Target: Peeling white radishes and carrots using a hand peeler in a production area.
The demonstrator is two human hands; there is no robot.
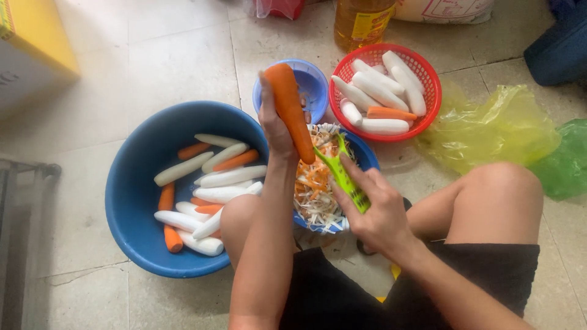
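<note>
From the head camera, the left hand point(273, 125) has its fingers clamped round the upper half of a long peeled orange carrot point(291, 109), held tilted with its lower tip down, over a small blue plastic bowl heaped with white and orange shreds point(318, 189). The right hand point(374, 211) has its fingers closed on the handle of a lime-green plastic peeler-grater point(343, 175), whose head sits just beside the carrot's lower tip. The blade works close below the left fingers, so a stroke carried too far up the carrot could, I judge, nick the thumb; a wet carrot could also slip out of that one-handed grip and drop into the shreds. Left of the left fingers, a big round blue plastic basin point(131, 195) holds white radishes and carrots; beyond the fingers stand a small blue mesh basket point(312, 76) and a red mesh basket of peeled roots point(428, 73). All rest on the tiled floor point(153, 55), where loose shreds could spill past the bowl's rim.
</note>
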